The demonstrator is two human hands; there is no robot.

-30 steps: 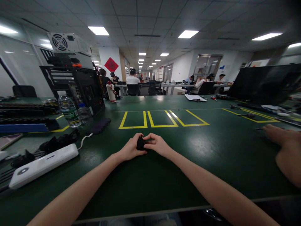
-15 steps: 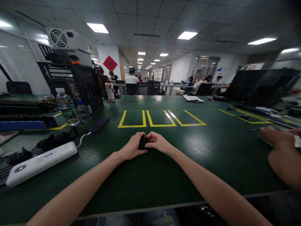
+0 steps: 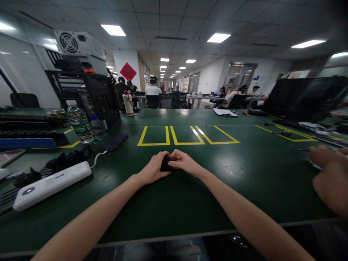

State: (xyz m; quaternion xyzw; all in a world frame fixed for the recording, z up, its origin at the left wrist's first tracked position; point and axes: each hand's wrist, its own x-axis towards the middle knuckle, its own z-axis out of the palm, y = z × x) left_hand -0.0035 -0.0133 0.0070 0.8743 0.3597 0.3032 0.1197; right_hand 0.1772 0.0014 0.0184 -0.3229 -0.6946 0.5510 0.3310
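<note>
A small black block-like object is between my two hands, low over the green table; its exact kind I cannot make out. My left hand grips it from the left, thumb on the near side and fingers on the far side. From the right, my right hand pinches it with bent fingers and thumb. Much of the object is hidden behind the fingers. Just beyond my hands lie yellow tape outlines on the tabletop.
At left stand a white power strip, a water bottle and an open black computer case. A co-worker's hands are at the right edge, near a dark screwdriver-like tool. A clipboard lies farther back.
My view has shifted slightly. Both hands stay on the black object, which my right fingers appear to have turned a little. The co-worker's hands at the right have moved slightly.
</note>
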